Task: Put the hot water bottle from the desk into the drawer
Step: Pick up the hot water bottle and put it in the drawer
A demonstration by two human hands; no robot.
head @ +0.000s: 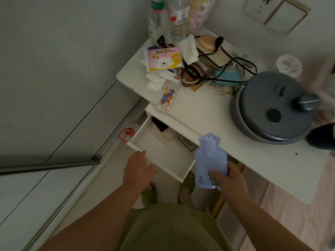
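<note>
My right hand (227, 178) grips the lower end of the pale blue hot water bottle (208, 158), holding it upright just right of the open drawer. The white drawer (159, 151) is pulled out from under the white desk (208, 113); its front part is bare and a few flat items lie at the back. My left hand (139, 167) rests on the drawer's front panel, fingers curled over its edge.
The desk holds a grey lidded pot (272, 109), a pink baby-wipes pack (163, 58), a battery pack (167, 98), cables, bottles and clutter at the back. A red-capped item (126, 133) lies on the floor left of the drawer. My feet in green slippers are below.
</note>
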